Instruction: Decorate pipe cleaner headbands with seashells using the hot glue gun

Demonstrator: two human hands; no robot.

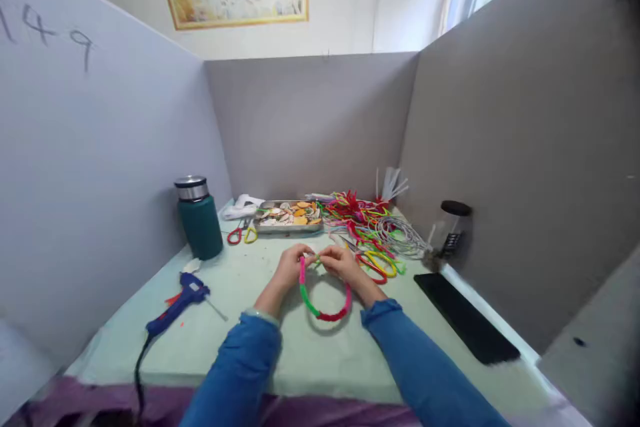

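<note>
Near the middle of the table, a ring wrapped in pink, green and red pipe cleaner (332,317) hangs from my hands, its lower part toward me. My left hand (291,265) is closed on its upper left, at a pink stretch. Close beside it, my right hand (341,263) pinches a thin green pipe cleaner (317,260) at the top of the ring. My fingers partly cover the ring's upper part there. Just beyond my right hand lie scissors with red and yellow handles (380,265).
A blue glue gun (177,303) with a cord and a green bottle (200,219) stand left. Behind are a metal tray of small pieces (290,229), smaller scissors (243,235) and heaped pipe cleaners (357,213). At right are a black slab (465,317) and a black-lidded jar (453,227). Partitions enclose three sides.
</note>
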